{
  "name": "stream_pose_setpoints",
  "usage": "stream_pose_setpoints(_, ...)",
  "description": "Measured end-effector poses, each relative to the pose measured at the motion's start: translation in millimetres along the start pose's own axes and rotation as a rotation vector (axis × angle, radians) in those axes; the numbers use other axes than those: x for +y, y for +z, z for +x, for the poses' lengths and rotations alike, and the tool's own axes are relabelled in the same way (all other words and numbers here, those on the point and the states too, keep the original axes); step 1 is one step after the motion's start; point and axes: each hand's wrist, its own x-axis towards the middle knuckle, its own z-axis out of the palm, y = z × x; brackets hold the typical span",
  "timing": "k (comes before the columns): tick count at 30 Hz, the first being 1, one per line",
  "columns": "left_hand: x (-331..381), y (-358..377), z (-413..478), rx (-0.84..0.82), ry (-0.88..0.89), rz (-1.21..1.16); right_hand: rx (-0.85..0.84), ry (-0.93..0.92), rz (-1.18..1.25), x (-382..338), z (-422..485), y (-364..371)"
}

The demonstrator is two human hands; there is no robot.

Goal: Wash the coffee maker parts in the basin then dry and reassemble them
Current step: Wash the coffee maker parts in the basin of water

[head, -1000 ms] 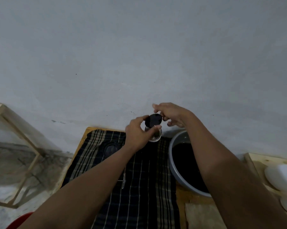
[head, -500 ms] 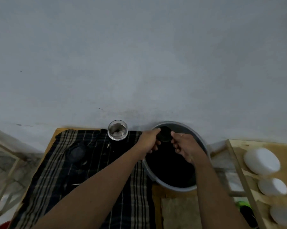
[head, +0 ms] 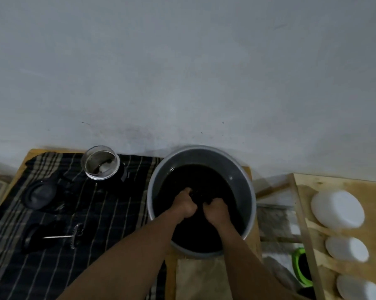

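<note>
While both hands work under the water, step: washing, the first stage of the task; drying and reassembly not yet begun.
Landmark: basin (head: 250, 191), round, grey, smooth-walled, holding dark water; stands on a pale wooden surface (head: 31, 153).
Left hand (head: 186, 205): inside the basin, fingers curled, grasping the small dark part.
Right hand (head: 217, 210): inside the basin, fingers curled round the same part from the other side.
Small dark part (head: 196, 194): between the two hands near the basin's centre, at the water line; wet glint, outline hard to tell against the dark water.
Glass beaker (head: 101, 162): left of the basin, toward the wall; upright, clear, cylindrical, residue inside; judged unwashed.
Round lid (head: 39, 194): farther left of the basin; dark, matte, domed disc.
Plunger (head: 63, 236): left of the basin, nearer the person; thin metal rod lying flat, with a filter disc at the end toward the basin.
Striped cloth (head: 96, 224): dark weave, pale stripes; reaches the basin's left side, carries beaker, lid and plunger.
Tan cloth (head: 197, 278): just on the person's side of the basin; coarse, likely for drying.
Next move, judged: lift the part out, shed the water, set it on a cloth; wet and smooth, so it calls for a firm pinch. Then the beaker.
</note>
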Motion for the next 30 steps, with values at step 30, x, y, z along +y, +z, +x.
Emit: stream_pose_setpoints(30, -4, -3, 12, 0.262, -0.003, -0.542, -0.135, -0.118, 0.309, -6, 22, 17)
